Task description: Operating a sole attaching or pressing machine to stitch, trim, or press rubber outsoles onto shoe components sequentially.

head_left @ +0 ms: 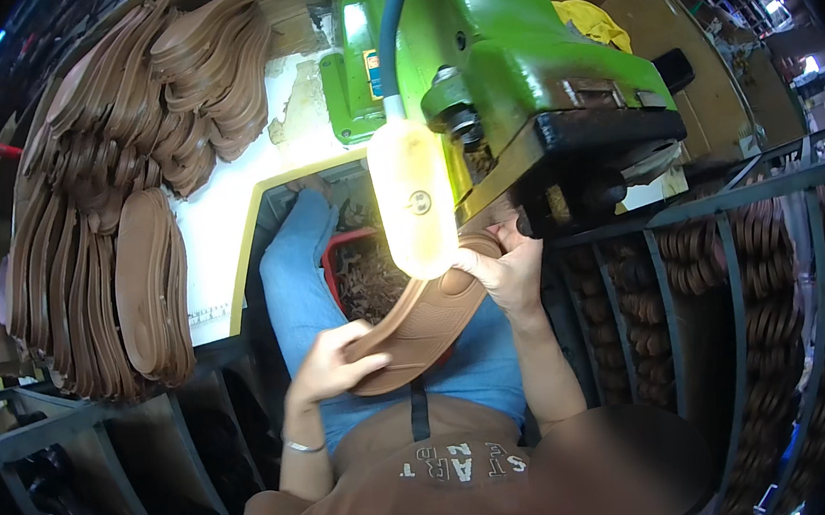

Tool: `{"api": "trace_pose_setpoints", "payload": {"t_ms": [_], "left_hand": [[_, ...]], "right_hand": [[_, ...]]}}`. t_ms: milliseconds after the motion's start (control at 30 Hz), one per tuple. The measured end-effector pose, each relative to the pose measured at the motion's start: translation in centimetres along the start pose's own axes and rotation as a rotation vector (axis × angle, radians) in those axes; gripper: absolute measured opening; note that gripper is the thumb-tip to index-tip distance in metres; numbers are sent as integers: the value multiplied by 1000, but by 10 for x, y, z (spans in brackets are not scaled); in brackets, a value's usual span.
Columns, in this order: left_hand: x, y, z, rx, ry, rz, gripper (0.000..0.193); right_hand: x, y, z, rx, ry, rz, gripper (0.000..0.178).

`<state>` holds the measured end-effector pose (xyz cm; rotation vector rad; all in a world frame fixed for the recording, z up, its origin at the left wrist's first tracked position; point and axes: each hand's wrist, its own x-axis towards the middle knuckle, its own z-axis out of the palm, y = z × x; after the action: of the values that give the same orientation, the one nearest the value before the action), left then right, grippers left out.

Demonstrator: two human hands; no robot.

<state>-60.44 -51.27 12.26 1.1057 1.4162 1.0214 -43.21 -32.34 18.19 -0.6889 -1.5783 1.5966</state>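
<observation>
Holding the sole (433,334) above the jeans (295,270), just under the lamp (413,197), the left hand (336,363) is closed on its near end while the right hand (510,272) pinches the far end, thumb on top. That far end looks the riskiest: the right fingers are close to the black head (603,152) of the machine (508,16), and if the head were to move, or the hand were to drift up, skin could meet metal first. (Whether they touch, I cannot tell.) The lamp hangs so near that a careless lift could knock it, and its glare might mask a flaw in the sole. Since the sole looks flexible and is bowed between the hands, a loosened grip on either end could let it spring askew, and a full slip would probably drop it onto the jeans or into the red bin (355,234) of scraps (371,292). On the counter (217,218) to the left, the stacks (149,285) lean together, so a swinging left arm could topple some.
</observation>
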Motion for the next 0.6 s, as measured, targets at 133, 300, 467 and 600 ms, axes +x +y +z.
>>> {"api": "trace_pose_setpoints", "payload": {"t_ms": [133, 300, 467, 600], "left_hand": [[66, 54, 56, -199, 276, 253, 33], [93, 62, 62, -44, 241, 198, 28], [89, 51, 69, -115, 301, 190, 26], [83, 52, 61, -234, 405, 237, 28]], "right_hand": [[-18, 9, 11, -49, 235, -31, 31], [-108, 59, -18, -148, 101, 237, 47], [-191, 84, -50, 230, 137, 625, 42], [-162, 55, -103, 204, 423, 293, 26]]}}
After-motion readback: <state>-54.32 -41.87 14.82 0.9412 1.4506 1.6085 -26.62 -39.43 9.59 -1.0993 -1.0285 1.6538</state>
